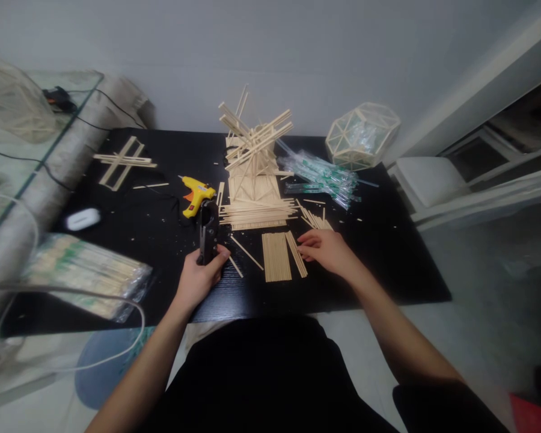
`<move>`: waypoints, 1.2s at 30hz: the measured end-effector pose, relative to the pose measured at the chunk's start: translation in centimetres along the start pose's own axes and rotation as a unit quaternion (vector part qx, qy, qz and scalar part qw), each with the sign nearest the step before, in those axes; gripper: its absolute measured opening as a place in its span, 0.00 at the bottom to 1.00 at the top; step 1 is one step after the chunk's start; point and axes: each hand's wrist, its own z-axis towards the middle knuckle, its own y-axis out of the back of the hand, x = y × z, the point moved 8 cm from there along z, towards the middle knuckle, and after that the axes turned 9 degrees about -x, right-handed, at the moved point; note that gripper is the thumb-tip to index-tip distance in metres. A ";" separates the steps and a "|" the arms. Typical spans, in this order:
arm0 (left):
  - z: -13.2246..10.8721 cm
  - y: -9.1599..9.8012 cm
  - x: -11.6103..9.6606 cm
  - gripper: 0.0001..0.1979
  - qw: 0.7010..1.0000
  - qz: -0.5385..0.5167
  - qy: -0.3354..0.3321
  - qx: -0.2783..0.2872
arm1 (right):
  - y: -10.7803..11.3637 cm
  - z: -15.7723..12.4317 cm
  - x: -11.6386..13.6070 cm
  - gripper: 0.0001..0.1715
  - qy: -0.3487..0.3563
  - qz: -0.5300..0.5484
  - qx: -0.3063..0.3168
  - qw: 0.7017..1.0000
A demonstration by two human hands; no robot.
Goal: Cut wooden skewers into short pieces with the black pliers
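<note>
Left hand [201, 278]: closed round black cutter [208, 234], upright on bench [388, 252].
Right hand [327, 251]: loosely open, fingertips touching cut sticks [277, 258], right of cutter.

One camera, worn on the person's head, looks forward and steeply down at a black rectangular tabletop [388, 264] from close range; the left hand [198, 279] and right hand [327, 251] sit mid-frame, a pale grey wall [297, 48] behind the table.
</note>
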 end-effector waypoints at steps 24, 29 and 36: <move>0.1 0.0 0.4 0.19 1.000 0.024 0.014 0.002 | -2.2 -3.6 5.3 0.04 0.188 -0.012 -0.012 0.982; -0.1 0.1 0.4 0.19 0.999 0.025 0.019 0.005 | -8.2 -5.9 7.3 0.06 0.203 -0.001 0.100 0.974; -0.8 0.2 -0.1 0.20 1.000 0.021 0.014 0.015 | -11.9 -5.8 7.4 0.09 0.175 0.042 0.166 0.969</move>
